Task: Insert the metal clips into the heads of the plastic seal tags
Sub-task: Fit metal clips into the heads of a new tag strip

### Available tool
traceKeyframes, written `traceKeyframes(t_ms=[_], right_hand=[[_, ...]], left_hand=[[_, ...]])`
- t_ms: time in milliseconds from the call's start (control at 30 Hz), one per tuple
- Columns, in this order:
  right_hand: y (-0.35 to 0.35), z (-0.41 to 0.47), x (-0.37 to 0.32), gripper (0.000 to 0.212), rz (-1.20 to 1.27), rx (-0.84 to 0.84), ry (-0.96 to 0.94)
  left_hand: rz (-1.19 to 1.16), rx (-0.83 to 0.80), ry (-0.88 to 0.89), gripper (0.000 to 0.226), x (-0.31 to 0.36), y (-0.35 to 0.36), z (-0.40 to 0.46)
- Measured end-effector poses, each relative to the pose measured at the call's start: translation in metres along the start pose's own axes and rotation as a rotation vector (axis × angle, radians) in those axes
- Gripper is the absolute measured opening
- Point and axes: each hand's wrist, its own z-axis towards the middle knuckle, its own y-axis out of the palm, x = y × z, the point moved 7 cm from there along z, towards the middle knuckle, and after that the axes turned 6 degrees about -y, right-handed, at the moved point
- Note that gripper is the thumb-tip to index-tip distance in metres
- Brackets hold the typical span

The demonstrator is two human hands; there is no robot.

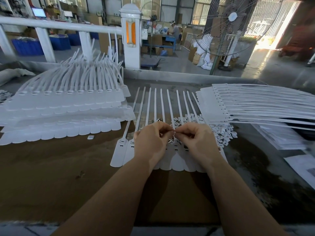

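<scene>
A strip of joined white plastic seal tags [119, 154] lies on the brown table, tails pointing away from me. Both hands hover over the tag heads in its middle. My left hand [150, 142] and my right hand [194, 142] have their fingertips curled together and meeting at one spot, pinching something small that I cannot make out, probably a metal clip. A few dark metal clips [158, 120] lie between the tails just beyond the hands. The heads under my hands are hidden.
A tall stack of tag strips [68, 106] fills the left of the table, another stack [238, 103] the right. A heap of small white plastic pieces [219, 132] lies right of my hands. One loose piece [90, 137] sits left. Papers [298, 164] lie far right.
</scene>
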Motion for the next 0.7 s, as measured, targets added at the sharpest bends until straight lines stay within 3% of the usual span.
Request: traceKeyframes(t_ms=[100, 200, 333, 700], right_hand=[[-0.001, 0.0, 0.001, 0.014, 0.047, 0.034, 0.019], [-0.015, -0.001, 0.005, 0.01, -0.01, 0.22, 0.034], [-0.035, -0.007, 0.023, 0.011, -0.127, 0.441, 0.193], [-0.036, -0.006, 0.03, 0.009, -0.109, 0.46, 0.267]], left_hand=[[0.031, 0.002, -0.022, 0.005, -0.002, 0.001, 0.0], [0.09, -0.006, -0.033, 0.009, -0.002, 0.002, 0.0], [0.108, -0.031, -0.026, 0.009, -0.005, 0.005, 0.002], [0.292, -0.143, 0.056, 0.012, 0.015, 0.014, 0.01]])
